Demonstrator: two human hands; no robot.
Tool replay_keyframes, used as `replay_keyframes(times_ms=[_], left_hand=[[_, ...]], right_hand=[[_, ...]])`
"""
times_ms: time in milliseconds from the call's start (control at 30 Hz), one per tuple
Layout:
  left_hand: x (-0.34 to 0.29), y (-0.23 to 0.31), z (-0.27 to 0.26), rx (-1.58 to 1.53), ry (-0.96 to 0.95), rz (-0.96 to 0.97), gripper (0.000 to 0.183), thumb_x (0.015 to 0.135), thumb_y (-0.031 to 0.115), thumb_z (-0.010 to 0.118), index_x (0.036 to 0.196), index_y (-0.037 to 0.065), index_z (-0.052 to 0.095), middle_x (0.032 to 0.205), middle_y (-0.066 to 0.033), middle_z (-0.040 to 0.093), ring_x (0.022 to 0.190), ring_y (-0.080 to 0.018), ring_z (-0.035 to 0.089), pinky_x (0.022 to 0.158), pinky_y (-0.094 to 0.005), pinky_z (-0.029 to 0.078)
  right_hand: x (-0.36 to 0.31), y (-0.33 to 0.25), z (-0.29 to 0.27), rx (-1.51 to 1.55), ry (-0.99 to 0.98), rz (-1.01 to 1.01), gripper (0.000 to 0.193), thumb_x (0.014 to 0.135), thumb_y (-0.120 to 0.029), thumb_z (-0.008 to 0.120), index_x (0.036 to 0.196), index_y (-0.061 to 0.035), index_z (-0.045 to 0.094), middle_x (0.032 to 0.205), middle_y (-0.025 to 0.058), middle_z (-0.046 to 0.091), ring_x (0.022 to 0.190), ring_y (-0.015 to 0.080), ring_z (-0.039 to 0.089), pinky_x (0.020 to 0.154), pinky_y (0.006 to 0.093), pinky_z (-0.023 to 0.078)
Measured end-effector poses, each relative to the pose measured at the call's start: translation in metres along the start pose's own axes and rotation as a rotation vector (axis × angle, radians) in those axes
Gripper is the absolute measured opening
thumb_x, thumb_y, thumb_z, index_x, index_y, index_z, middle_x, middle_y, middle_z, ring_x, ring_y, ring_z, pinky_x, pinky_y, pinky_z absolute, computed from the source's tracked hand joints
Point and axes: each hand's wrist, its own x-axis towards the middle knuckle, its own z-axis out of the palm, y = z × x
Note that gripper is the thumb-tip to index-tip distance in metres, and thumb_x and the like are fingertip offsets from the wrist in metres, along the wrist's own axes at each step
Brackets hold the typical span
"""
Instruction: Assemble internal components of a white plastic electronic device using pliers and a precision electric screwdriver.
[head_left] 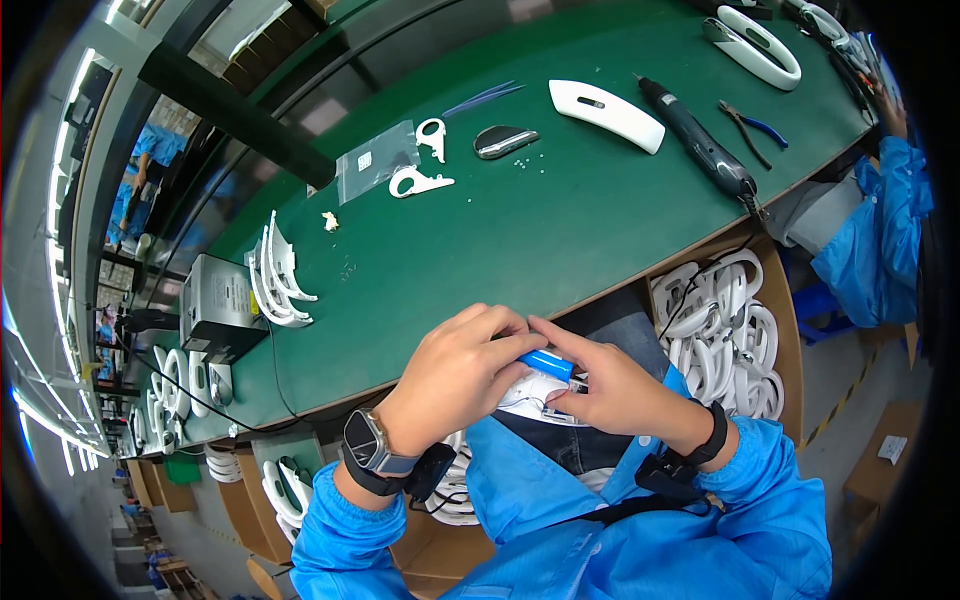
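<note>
Close to my body, below the table's front edge, both hands hold a white plastic housing (524,402) with a blue cylindrical battery (548,365) at its top. My left hand (462,365) is closed around the housing's left side, its fingertips near the battery's left end. From the other side my right hand (625,388) grips the housing between thumb and fingers, beside the battery's right end. A thin dark wire shows on the housing below the battery. The fingers cover much of the housing, so its inside is only partly visible.
The green table (400,285) carries an electric screwdriver (705,145), pliers (750,130), a curved white shell (607,115), white ring-ended parts (420,182) and a plastic bag (377,162). A cardboard box (790,350) of white parts stands right. Another person's blue sleeve (880,240) is far right.
</note>
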Motion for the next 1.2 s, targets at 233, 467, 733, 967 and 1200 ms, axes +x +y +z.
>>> replay_keyframes(times_ms=[233,467,733,967,1200], left_hand=[[-0.008,0.000,0.000,-0.157,0.157,-0.115,0.034,0.071,-0.002,0.075,0.102,0.010,0.075,0.095,-0.0058,0.063,0.082,-0.0223,0.065,0.070,-0.0327,0.055],[-0.025,-0.013,0.018,-0.103,0.147,-0.010,0.036,0.069,-0.002,0.077,0.102,0.012,0.077,0.097,-0.0066,0.064,0.082,-0.0223,0.066,0.070,-0.0317,0.055],[-0.043,-0.005,0.017,-0.082,0.263,-0.047,0.032,0.063,0.002,0.081,0.095,0.006,0.076,0.090,-0.0072,0.072,0.083,-0.0231,0.070,0.072,-0.0314,0.056],[-0.043,-0.007,0.016,-0.104,0.238,-0.043,0.027,0.067,0.001,0.079,0.093,0.006,0.075,0.094,-0.0073,0.073,0.085,-0.0238,0.070,0.071,-0.0315,0.055],[-0.040,-0.002,0.020,-0.040,0.219,-0.022,0.027,0.070,-0.001,0.077,0.097,0.006,0.074,0.097,-0.0062,0.071,0.086,-0.0228,0.068,0.073,-0.0324,0.055]], right_hand=[[-0.009,0.019,0.005,0.317,0.057,0.000,0.085,0.078,0.002,0.073,0.150,-0.0015,0.028,0.128,0.0218,0.056,0.116,0.0243,0.061,0.095,0.0355,0.051],[-0.031,0.019,0.012,-0.044,0.039,0.069,0.080,0.073,-0.007,0.078,0.144,-0.0073,0.042,0.104,0.0109,0.063,0.080,0.0194,0.065,0.071,0.0317,0.053],[-0.027,0.020,0.006,0.127,0.082,0.021,0.043,0.076,0.002,0.072,0.118,-0.0060,0.068,0.092,0.0091,0.064,0.077,0.0198,0.069,0.075,0.0297,0.058],[-0.025,0.024,-0.001,0.242,0.107,-0.038,0.038,0.080,0.008,0.063,0.117,-0.0005,0.067,0.098,0.0097,0.067,0.077,0.0129,0.067,0.067,0.0263,0.054],[-0.025,0.020,-0.006,0.209,0.149,-0.082,0.034,0.085,0.007,0.059,0.117,-0.0002,0.067,0.106,0.0130,0.067,0.077,0.0121,0.065,0.067,0.0247,0.052]])
